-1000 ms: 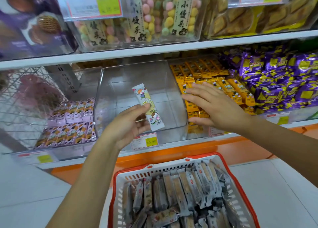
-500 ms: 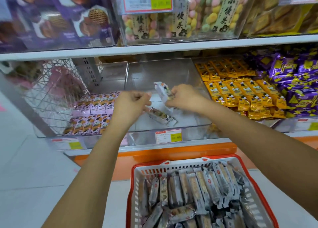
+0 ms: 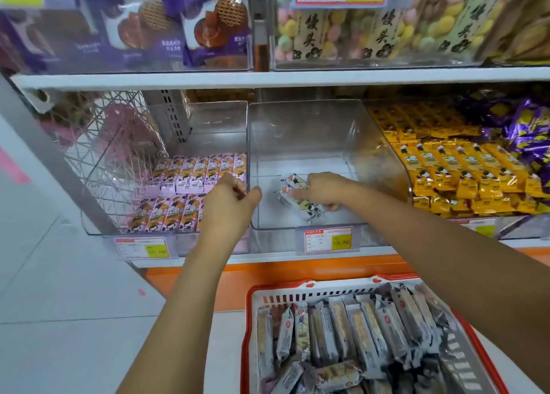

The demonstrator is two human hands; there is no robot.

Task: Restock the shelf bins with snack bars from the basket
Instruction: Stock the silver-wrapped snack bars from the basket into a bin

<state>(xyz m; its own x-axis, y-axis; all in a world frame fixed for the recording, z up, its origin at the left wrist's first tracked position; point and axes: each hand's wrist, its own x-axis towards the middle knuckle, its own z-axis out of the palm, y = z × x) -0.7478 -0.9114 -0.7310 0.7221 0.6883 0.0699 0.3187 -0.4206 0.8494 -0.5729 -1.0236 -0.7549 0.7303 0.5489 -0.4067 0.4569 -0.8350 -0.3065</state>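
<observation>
Right hand (image 3: 324,189) grips snack bars (image 3: 294,198); I lay them flat against the bin (image 3: 297,131) wall at 9 o'clock; left hand (image 3: 229,204) curled, hold unclear.

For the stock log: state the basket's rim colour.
Red rim on the basket; head view.

The middle shelf bin (image 3: 297,131) is a clear plastic box, open at the top and almost empty. On its floor, near the front, lie a few white-wrapped snack bars (image 3: 300,207) with cartoon print. They are tilted across each other and partly under the right hand (image 3: 323,188), whose fingers curl on them. Below the shelf stands the basket (image 3: 327,289), white with a red rim. It is filled with many grey-wrapped snack bars (image 3: 360,334), most lying side by side, some crossed near the front.
</observation>
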